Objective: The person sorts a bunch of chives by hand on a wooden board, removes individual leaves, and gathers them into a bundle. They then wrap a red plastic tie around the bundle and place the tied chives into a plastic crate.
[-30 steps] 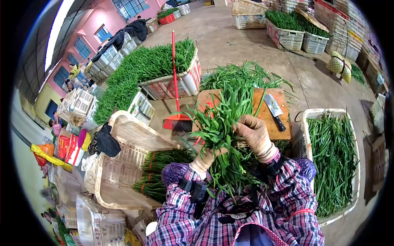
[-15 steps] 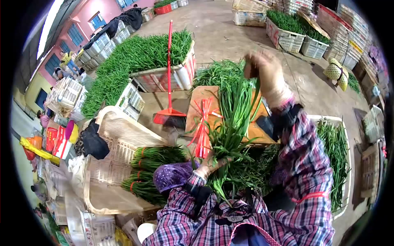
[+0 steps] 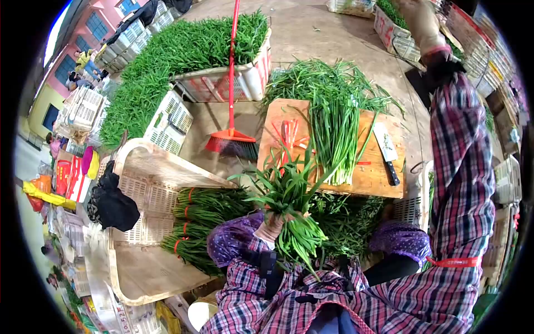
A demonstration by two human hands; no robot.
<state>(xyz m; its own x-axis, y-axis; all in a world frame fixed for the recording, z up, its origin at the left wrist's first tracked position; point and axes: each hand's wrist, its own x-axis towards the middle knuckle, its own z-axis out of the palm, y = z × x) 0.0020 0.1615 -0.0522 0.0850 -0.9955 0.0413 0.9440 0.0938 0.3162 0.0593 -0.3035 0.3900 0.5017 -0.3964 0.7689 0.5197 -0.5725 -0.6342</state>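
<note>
My left hand is closed round a bunch of long-leaved greens, holding it in front of my chest with the leaf tips up and away and the pale stalk ends towards me. My right hand is raised far out at the upper right, at the edge of the view; its fingers are smeared and partly cut off. A wooden board lies ahead, with a pile of loose greens, a knife with a black handle, and red ties on it.
To the left, a tipped white crate holds tied green bundles. A red broom stands behind the board. Large crates of greens are at the back left, and stacked crates at the right.
My right hand has swung up and outward to the right, away from the greens, uncovering the knife. The bunch in my left hand is now separate from the pile on the board.
</note>
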